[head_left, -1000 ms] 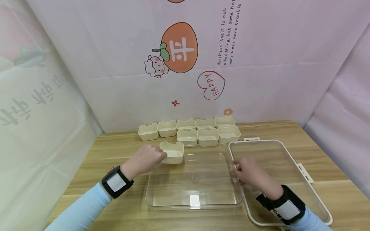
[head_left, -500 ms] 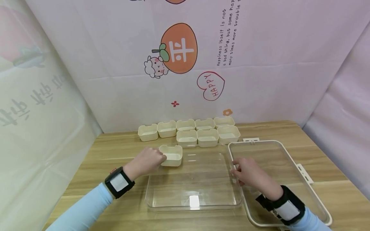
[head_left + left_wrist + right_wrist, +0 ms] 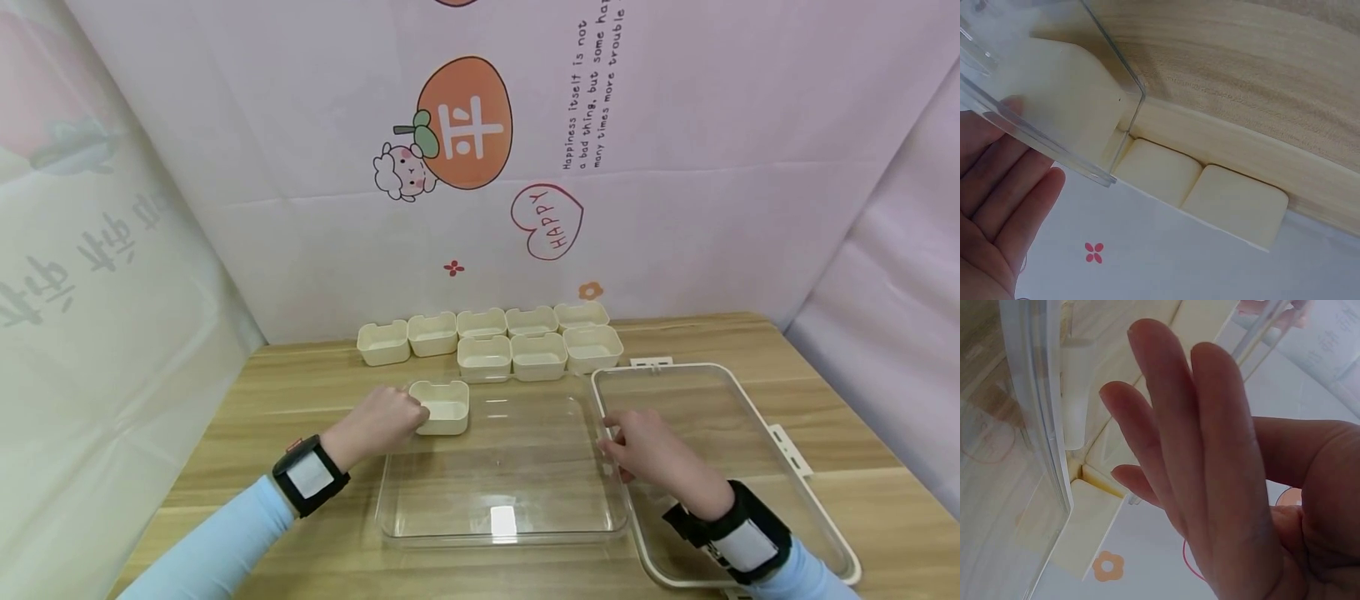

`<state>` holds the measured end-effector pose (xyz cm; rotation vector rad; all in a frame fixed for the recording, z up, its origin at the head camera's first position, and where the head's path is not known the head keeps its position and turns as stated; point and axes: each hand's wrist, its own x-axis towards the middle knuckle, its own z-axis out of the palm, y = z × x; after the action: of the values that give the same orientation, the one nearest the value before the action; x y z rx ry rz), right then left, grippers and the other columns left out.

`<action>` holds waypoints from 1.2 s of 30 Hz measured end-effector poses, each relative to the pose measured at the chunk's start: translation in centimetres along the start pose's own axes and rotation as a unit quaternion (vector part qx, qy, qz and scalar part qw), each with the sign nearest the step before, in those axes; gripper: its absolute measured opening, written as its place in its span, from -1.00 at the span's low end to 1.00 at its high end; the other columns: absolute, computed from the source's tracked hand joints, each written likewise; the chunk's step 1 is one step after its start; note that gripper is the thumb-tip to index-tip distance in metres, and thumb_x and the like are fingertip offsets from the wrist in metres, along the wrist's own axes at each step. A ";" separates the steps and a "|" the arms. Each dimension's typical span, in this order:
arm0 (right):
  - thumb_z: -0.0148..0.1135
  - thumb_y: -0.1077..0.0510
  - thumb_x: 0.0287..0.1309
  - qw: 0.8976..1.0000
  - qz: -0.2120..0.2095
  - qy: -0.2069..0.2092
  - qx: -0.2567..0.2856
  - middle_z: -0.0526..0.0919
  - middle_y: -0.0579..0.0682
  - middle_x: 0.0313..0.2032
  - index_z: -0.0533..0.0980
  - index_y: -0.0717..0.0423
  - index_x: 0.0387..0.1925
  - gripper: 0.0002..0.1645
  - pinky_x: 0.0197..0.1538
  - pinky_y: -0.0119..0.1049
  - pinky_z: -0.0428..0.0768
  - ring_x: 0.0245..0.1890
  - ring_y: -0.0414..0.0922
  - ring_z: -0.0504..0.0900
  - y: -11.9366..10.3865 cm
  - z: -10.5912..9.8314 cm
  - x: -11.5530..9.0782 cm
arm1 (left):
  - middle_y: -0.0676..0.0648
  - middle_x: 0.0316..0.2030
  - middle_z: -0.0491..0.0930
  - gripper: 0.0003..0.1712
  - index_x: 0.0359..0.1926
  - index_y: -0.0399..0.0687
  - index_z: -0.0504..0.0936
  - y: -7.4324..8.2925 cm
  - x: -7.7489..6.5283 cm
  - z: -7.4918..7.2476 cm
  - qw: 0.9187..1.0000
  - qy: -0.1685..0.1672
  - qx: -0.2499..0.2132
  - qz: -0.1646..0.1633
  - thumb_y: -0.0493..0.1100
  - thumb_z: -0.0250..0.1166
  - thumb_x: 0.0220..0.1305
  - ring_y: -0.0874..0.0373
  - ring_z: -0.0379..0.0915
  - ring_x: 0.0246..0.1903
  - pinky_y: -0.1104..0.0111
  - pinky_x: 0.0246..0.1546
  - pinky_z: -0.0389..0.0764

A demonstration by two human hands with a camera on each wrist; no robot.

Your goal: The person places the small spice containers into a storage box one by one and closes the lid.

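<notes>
A small cream plastic box (image 3: 446,407) is pinched at its left side by my left hand (image 3: 377,425), over the back left corner of a clear plastic bin (image 3: 510,533). In the left wrist view, the box (image 3: 1063,94) shows through the bin's clear wall, with fingertips at its side. My right hand (image 3: 652,450) rests at the bin's right rim, fingers fairly straight; in the right wrist view the fingers (image 3: 1175,425) run alongside the clear edge. The thumb is mostly hidden behind them there.
Several matching cream boxes (image 3: 485,359) stand in two rows at the back of the wooden table (image 3: 300,383). A clear lid with a cream rim (image 3: 738,398) and side clips lies at the right, against the bin. Printed cloth (image 3: 337,250) hangs behind.
My left hand has lowered the cream box and drawn it slightly nearer and to the left. The right hand and the bin have stayed in place.
</notes>
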<state>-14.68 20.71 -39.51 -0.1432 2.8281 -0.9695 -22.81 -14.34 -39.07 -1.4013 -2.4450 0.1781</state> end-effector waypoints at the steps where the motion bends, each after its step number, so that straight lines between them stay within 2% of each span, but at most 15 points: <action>1: 0.16 0.28 0.01 1.000 -0.001 0.000 0.002 0.64 0.10 -0.54 0.39 0.41 -0.04 -0.56 -0.65 -0.43 0.48 -0.77 -0.23 0.51 0.0 0.0 0.0 | 0.17 -0.84 0.20 -0.72 -0.81 0.05 0.35 0.0 0.0 0.1 1.000 0.001 0.000 0.000 -0.41 0.13 -0.24 0.38 -0.04 -0.80 0.58 -0.81 0.06; 7: 0.15 0.29 0.01 1.000 -0.004 0.000 0.017 0.63 0.08 -0.58 0.42 0.36 -0.11 -0.64 -0.68 -0.43 0.48 -0.78 -0.22 0.51 -0.1 0.0 -0.2 | 0.19 -0.84 0.15 -0.69 -0.82 0.08 0.29 -0.1 -0.2 0.3 1.000 0.001 -0.002 -0.005 -0.39 0.14 -0.25 0.39 -0.07 -0.80 0.59 -0.81 0.01; 16: 0.15 0.30 0.01 1.000 -0.005 0.001 0.014 0.63 0.08 -0.58 0.41 0.37 -0.08 -0.62 -0.68 -0.44 0.48 -0.77 -0.22 0.52 0.0 0.0 -0.1 | 0.18 -0.83 0.12 -0.66 -0.83 0.08 0.25 -0.2 -0.4 0.4 1.000 0.013 0.000 -0.003 -0.42 0.13 -0.27 0.38 -0.11 -0.78 0.58 -0.81 -0.02; 20: 0.14 0.30 0.01 1.000 -0.006 0.000 0.014 0.63 0.09 -0.58 0.41 0.37 -0.09 -0.62 -0.68 -0.44 0.48 -0.77 -0.22 0.52 0.0 0.0 -0.2 | 0.18 -0.83 0.18 -0.68 -0.82 0.06 0.31 -0.1 -0.6 0.4 1.000 0.012 0.002 -0.003 -0.42 0.16 -0.24 0.37 -0.09 -0.79 0.57 -0.81 0.01; 28: 0.15 0.30 0.01 1.000 -0.005 0.003 0.019 0.63 0.10 -0.58 0.42 0.38 -0.09 -0.62 -0.69 -0.43 0.48 -0.77 -0.21 0.52 0.0 0.0 -0.1 | 0.17 -0.80 0.30 -0.75 -0.73 0.04 0.46 -0.1 -0.9 0.2 1.000 -0.018 -0.002 -0.014 -0.42 0.21 -0.21 0.39 -0.05 -0.78 0.60 -0.80 0.08; 36: 0.15 0.30 0.01 1.000 -0.003 0.002 0.016 0.63 0.09 -0.57 0.42 0.37 -0.08 -0.62 -0.68 -0.43 0.48 -0.76 -0.21 0.53 -0.1 0.0 -0.2 | 0.16 -0.77 0.38 -0.79 -0.69 0.03 0.48 0.0 -1.0 0.2 1.000 -0.013 -0.002 -0.016 -0.35 0.27 -0.15 0.40 0.02 -0.77 0.59 -0.78 0.15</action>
<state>-14.51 20.62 -39.41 -0.1472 2.8157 -1.0174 -22.39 -15.18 -39.51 -1.3696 -2.4878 0.1867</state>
